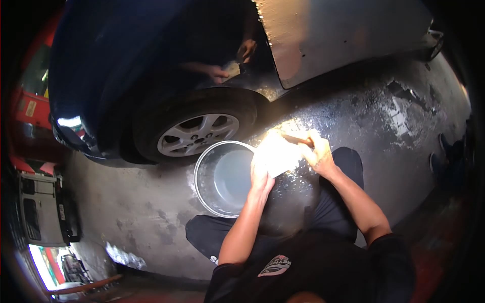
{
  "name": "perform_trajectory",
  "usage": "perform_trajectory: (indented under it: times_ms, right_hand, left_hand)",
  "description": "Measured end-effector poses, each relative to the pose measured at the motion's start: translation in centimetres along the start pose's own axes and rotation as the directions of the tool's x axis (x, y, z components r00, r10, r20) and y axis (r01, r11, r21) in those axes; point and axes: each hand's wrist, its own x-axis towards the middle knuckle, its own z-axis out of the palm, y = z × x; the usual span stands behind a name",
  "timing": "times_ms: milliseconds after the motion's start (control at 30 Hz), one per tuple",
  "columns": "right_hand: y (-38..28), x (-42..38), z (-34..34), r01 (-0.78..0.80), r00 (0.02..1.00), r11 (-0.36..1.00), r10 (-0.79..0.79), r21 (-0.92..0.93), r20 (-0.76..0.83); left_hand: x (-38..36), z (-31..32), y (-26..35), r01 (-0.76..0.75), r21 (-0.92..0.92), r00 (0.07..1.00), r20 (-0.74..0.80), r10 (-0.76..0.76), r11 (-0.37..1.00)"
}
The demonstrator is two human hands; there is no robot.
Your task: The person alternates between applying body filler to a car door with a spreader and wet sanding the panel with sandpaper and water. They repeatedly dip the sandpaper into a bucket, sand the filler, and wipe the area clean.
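My left hand [259, 174] is closed on the left edge of a pale, flat sheet [284, 155], which is almost washed out by bright light. Along the sheet's upper edge runs a narrow brown strip [294, 139]; glare hides whether the two are joined. The fingers of my right hand [320, 155] pinch the strip's right end. Just left of my left hand stands a round bucket [197, 178] with cloudy greyish water [232, 177] in it. Both hands are above the floor, between my bent knees.
A dark blue car [126, 45] stands ahead, its wheel [199, 135] close behind the bucket. Right of the wheel is a dull grey-tan panel [343, 40]. The concrete floor [151, 202] has wet, worn patches. Another vehicle [40, 207] is at far left; dark shoes [438, 159] show at right.
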Motion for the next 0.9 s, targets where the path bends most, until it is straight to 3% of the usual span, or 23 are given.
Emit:
perform_trajectory:
  times_ms: [33, 100, 133, 167, 233, 300, 333, 367, 400, 433, 467, 500, 533, 567, 600, 633, 700, 733, 800, 833, 900]
  right_hand:
    - [0.9, -1.0, 0.1, -0.015, 1.000, 1.000, 0.015, 0.015, -0.013]
    - [2.5, -2.7, 0.5, 0.014, 0.983, 0.967, 0.033, -0.254, 0.183]
    - [2.7, -3.2, 0.5, -0.065, 0.986, 0.979, 0.093, -0.193, 0.139]
    - [3.1, -3.4, 0.1, -0.273, 0.957, 0.961, 0.275, -0.031, 0.090]
    - [2.9, -2.3, -0.5, -0.255, 0.957, 0.892, 0.288, 0.373, -0.035]
    - [3.4, -1.1, -0.5, -0.373, 0.884, 0.602, 0.462, 0.706, 0.073]
    - [3.1, -0.7, -0.2, -0.300, 0.906, 0.567, 0.422, 0.767, 0.043]
    - [3.1, -1.2, 0.5, -0.295, 0.905, 0.562, 0.425, 0.773, 0.036]
    - [3.4, -2.4, 1.6, -0.175, 0.940, 0.719, 0.325, 0.672, -0.102]
    - [4.1, -3.3, 2.6, -0.054, 0.955, 0.843, 0.201, 0.536, -0.220]
    - [5.7, -4.1, 2.7, 0.167, 0.975, 0.981, -0.149, 0.098, -0.166]
    - [4.7, -4.1, 3.4, 0.162, 0.975, 0.982, -0.143, 0.100, -0.172]
    - [2.3, -4.0, 4.9, -0.019, 0.981, 0.896, 0.103, 0.444, -0.166]
    - [0.8, -4.1, 5.4, -0.172, 0.942, 0.663, 0.328, 0.729, -0.077]
    - [0.6, -4.5, 4.5, -0.263, 0.938, 0.784, 0.343, 0.562, -0.040]
    - [-0.4, -4.6, 3.8, -0.268, 0.935, 0.778, 0.353, 0.568, -0.043]
    - [-2.0, -4.5, 2.6, -0.542, 0.798, 0.384, 0.512, 0.747, 0.316]
    - [-1.4, -5.0, 2.9, -0.541, 0.796, 0.380, 0.519, 0.750, 0.312]
    - [0.4, -5.5, 3.2, -0.286, 0.953, 0.738, 0.285, 0.612, 0.102]
    - [0.8, -6.0, 2.7, -0.292, 0.951, 0.732, 0.291, 0.615, 0.105]
    - [1.3, -6.9, 1.3, -0.569, 0.815, 0.593, 0.309, 0.570, 0.491]
  left_hand:
    - [-0.2, 0.3, 0.1, -0.023, -0.014, 1.000, -0.009, 0.023, 1.000]
    - [-0.2, 0.8, 0.9, -0.076, 0.030, 0.997, 0.003, 0.076, 0.997]
    - [-0.2, 0.8, 1.3, -0.137, 0.056, 0.990, 0.024, 0.136, 0.989]
    - [0.0, 0.7, 1.7, -0.126, 0.072, 0.992, 0.020, 0.125, 0.989]
    - [0.3, 0.2, 1.9, -0.191, 0.152, 0.981, -0.017, 0.196, 0.970]
    - [-0.3, -0.7, 1.4, -0.180, 0.181, 0.982, -0.030, 0.189, 0.967]
    - [-0.5, -0.1, 1.1, -0.190, 0.167, 0.978, -0.050, 0.201, 0.967]
    - [-0.4, 0.6, 0.7, -0.201, 0.151, 0.975, -0.067, 0.212, 0.968]
    - [-0.4, 0.8, 0.1, -0.195, 0.159, 0.977, -0.061, 0.207, 0.968]
    - [-0.5, 1.0, -0.6, -0.203, 0.250, 0.966, -0.110, 0.236, 0.947]
    - [-0.6, 0.9, -1.1, -0.203, 0.340, 0.950, -0.158, 0.269, 0.918]
    - [-0.7, 1.1, -1.2, -0.197, 0.346, 0.952, -0.156, 0.264, 0.917]
    - [-0.8, 1.5, -1.3, -0.260, 0.484, 0.915, -0.154, 0.374, 0.836]
    - [-0.9, 2.0, -1.4, -0.308, 0.610, 0.869, -0.132, 0.478, 0.730]
    - [-0.9, 2.5, -1.3, -0.304, 0.614, 0.872, -0.129, 0.473, 0.728]
    - [-1.1, 3.0, -0.9, -0.243, 0.668, 0.866, -0.177, 0.468, 0.703]
    - [-1.0, 3.3, -0.5, -0.176, 0.718, 0.858, -0.223, 0.462, 0.673]
    - [-0.8, 3.4, -0.4, -0.207, 0.729, 0.854, -0.191, 0.484, 0.652]
    - [-0.3, 3.5, -0.5, -0.237, 0.736, 0.846, -0.164, 0.508, 0.634]
    - [-0.3, 3.3, -0.4, -0.244, 0.734, 0.856, -0.144, 0.496, 0.633]
    - [0.2, 3.1, -0.2, -0.244, 0.736, 0.871, -0.120, 0.477, 0.631]
